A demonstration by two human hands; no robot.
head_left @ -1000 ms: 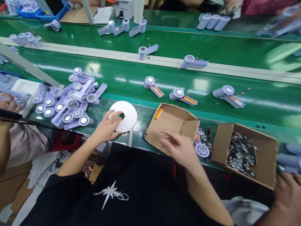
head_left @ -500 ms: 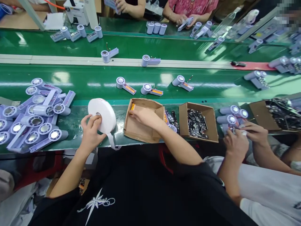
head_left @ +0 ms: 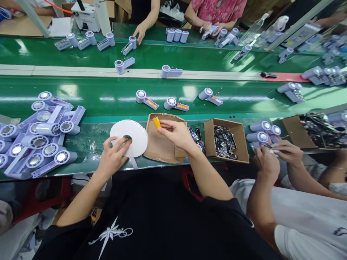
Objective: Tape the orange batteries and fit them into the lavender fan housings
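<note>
Left hand: the left hand (head_left: 112, 159), lower centre-left of the frame, lay on the white tape roll (head_left: 130, 133), fingers spread over its face with fingertips at the core hole, probably to keep the roll flat against the bench edge.
Right hand: the right hand (head_left: 176, 133), at centre frame, pinched a small orange cell (head_left: 157, 123) between thumb and forefinger, holding it just above the open cardboard box (head_left: 159, 148); the other fingers were curled.
Tape tail: a loose strip hung off the roll's near edge, toward the person's body.
Box: it sat just right of the roll, flaps open, so both lay within one short reach.
Parts box: a second cardboard box (head_left: 242, 144) of dark small parts stood further right, near a co-worker's hands (head_left: 273, 159), which were busy with a lilac part.
Fan housings: a heap of lilac fan housings (head_left: 40, 133) lay at left of frame, close to the left hand.
Belt: the green conveyor belt (head_left: 108, 95) across the upper half carried single housings spaced apart.
</note>
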